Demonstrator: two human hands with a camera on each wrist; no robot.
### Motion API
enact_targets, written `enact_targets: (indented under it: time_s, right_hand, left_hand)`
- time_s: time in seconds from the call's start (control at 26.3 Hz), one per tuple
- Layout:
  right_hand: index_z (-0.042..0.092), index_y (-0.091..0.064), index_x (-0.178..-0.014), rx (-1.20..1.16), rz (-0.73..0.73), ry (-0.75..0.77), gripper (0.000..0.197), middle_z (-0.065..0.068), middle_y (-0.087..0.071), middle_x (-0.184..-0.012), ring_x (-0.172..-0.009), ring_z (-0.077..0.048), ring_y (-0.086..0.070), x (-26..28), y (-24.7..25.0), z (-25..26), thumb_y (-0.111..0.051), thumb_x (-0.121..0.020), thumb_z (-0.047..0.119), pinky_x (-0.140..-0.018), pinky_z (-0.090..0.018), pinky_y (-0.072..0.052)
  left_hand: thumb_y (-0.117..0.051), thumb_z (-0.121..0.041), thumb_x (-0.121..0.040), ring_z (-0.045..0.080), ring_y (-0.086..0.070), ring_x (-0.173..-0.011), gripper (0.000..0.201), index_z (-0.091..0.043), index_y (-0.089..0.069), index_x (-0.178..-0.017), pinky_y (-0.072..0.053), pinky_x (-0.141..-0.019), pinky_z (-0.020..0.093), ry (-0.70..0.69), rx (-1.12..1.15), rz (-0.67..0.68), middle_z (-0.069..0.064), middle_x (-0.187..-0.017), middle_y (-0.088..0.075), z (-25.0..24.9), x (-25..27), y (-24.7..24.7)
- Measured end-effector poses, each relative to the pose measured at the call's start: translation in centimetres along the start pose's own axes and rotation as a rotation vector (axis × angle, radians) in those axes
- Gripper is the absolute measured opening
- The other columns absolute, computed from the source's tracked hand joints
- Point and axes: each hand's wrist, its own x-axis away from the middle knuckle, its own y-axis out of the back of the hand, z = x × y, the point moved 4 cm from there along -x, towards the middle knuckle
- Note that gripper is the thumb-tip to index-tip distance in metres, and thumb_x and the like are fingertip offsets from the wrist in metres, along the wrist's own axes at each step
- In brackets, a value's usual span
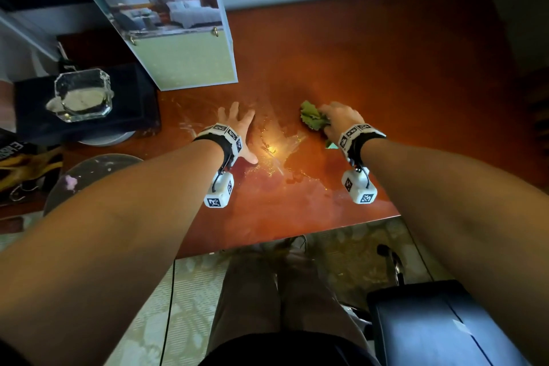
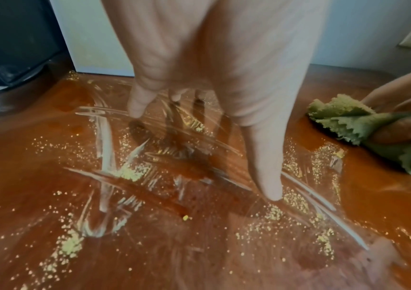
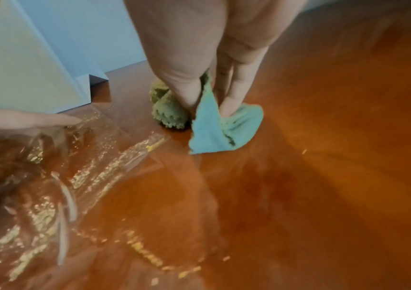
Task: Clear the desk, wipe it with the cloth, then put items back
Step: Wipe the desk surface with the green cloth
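Green cloth [image 1: 312, 119], bunched, is gripped by the right hand [image 1: 341, 119] at frame centre; the left hand [image 1: 237, 128] presses flat, fingers spread, on the crumb-strewn table [image 1: 386, 83].

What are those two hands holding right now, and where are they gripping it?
The right hand grips the bunched middle of the green cloth, its ends sticking out on the desk. The left hand holds nothing; its fingers lie spread on the desk.

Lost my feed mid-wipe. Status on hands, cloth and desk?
Left hand flat on the desk, fingers spread. Right hand grips the green cloth, pressed to the wood. Yellow crumbs and smears unwiped beside left hand.
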Motion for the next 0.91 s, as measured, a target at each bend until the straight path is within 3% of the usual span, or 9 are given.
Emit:
enact_targets:
  time_s: [0.11, 0.19, 0.34, 0.5, 0.57, 0.65, 0.8, 0.88, 0.91]
  right_hand:
    - [0.024, -0.059, -0.131, -0.057, 0.008, -0.111, 0.045, -0.003, -0.061, -0.126, -0.115, -0.030, -0.060, -0.3, -1.4, 0.8, -0.058, -0.091, 0.005, -0.094, -0.035, -0.050]
    - [0.024, -0.060, -0.131, -0.113, 0.007, -0.135, 0.042, -0.004, -0.062, -0.129, -0.114, -0.029, -0.062, 0.0, -2.1, 2.2, -0.060, -0.092, 0.008, -0.095, -0.034, -0.052]
    - [0.026, -0.066, -0.122, -0.142, 0.104, 0.017, 0.032, 0.003, -0.068, -0.107, -0.084, -0.012, -0.068, 1.6, -4.9, 5.7, -0.062, -0.093, 0.012, -0.073, -0.027, -0.061]
    - [0.029, -0.068, -0.120, -0.081, 0.212, 0.190, 0.035, 0.007, -0.071, -0.111, -0.100, -0.013, -0.067, 3.7, -7.4, 8.5, -0.066, -0.089, 0.012, -0.091, -0.033, -0.056]
    - [0.028, -0.068, -0.121, -0.053, 0.230, 0.222, 0.038, 0.006, -0.070, -0.116, -0.104, -0.016, -0.065, 3.4, -7.4, 8.8, -0.066, -0.087, 0.011, -0.093, -0.034, -0.055]
    - [0.028, -0.067, -0.120, -0.051, 0.278, 0.232, 0.038, 0.008, -0.068, -0.116, -0.098, -0.014, -0.066, 2.7, -7.2, 8.9, -0.067, -0.085, 0.014, -0.085, -0.032, -0.057]
    - [0.024, -0.067, -0.105, -0.203, 0.211, 0.120, 0.015, 0.005, -0.069, -0.094, -0.061, -0.007, -0.062, 0.9, -5.3, 8.2, -0.065, -0.089, 0.025, -0.050, -0.018, -0.049]
    - [0.025, -0.062, -0.100, -0.326, 0.092, -0.011, 0.009, 0.005, -0.067, -0.089, -0.060, -0.008, -0.061, 0.1, -3.5, 7.1, -0.061, -0.092, 0.022, -0.048, -0.018, -0.047]
    - [0.026, -0.061, -0.103, -0.344, 0.004, -0.076, 0.012, 0.004, -0.066, -0.096, -0.065, -0.009, -0.062, -0.3, -2.4, 6.4, -0.060, -0.092, 0.021, -0.051, -0.019, -0.047]
  left_hand:
    - [-0.088, -0.050, -0.062, 0.038, 0.022, -0.148, 0.135, -0.035, 0.007, -0.155, -0.018, -0.115, 0.066, -0.006, 0.005, 0.053, 0.003, -0.161, 0.029, 0.4, 0.0, -0.3]
    - [-0.088, -0.049, -0.062, 0.039, 0.022, -0.147, 0.135, -0.034, 0.007, -0.156, -0.019, -0.115, 0.066, -0.013, -0.003, 0.062, 0.003, -0.160, 0.030, 0.5, 0.0, -0.3]
    - [-0.088, -0.051, -0.062, 0.042, 0.022, -0.146, 0.137, -0.034, 0.011, -0.155, -0.025, -0.113, 0.067, -0.022, -0.062, 0.060, 0.004, -0.159, 0.033, 0.2, -0.1, -0.5]
    - [-0.087, -0.053, -0.061, 0.044, 0.020, -0.146, 0.137, -0.036, 0.012, -0.154, -0.031, -0.110, 0.066, -0.029, -0.099, 0.069, 0.005, -0.159, 0.031, 0.3, -0.3, -0.4]
    - [-0.087, -0.052, -0.062, 0.043, 0.019, -0.147, 0.134, -0.036, 0.009, -0.155, -0.031, -0.110, 0.066, -0.030, -0.081, 0.064, 0.004, -0.161, 0.028, 0.5, -0.4, -0.3]
    - [-0.087, -0.050, -0.062, 0.041, 0.015, -0.148, 0.129, -0.036, 0.002, -0.155, -0.032, -0.110, 0.065, -0.047, -0.041, 0.033, 0.002, -0.163, 0.020, 0.8, -0.4, 0.0]
    - [-0.086, -0.047, -0.063, 0.036, -0.006, -0.147, 0.119, -0.028, -0.013, -0.155, -0.037, -0.108, 0.059, -0.080, 0.003, -0.079, 0.005, -0.160, -0.004, 2.0, 0.4, 0.9]
    - [-0.086, -0.046, -0.065, 0.037, -0.008, -0.146, 0.116, -0.027, -0.015, -0.154, -0.038, -0.107, 0.059, -0.034, 0.033, -0.109, 0.008, -0.159, -0.007, 2.7, 0.6, 1.0]
    - [-0.086, -0.046, -0.065, 0.038, -0.007, -0.146, 0.117, -0.027, -0.014, -0.154, -0.038, -0.107, 0.060, 0.007, 0.054, -0.115, 0.009, -0.160, -0.006, 3.1, 0.7, 0.9]
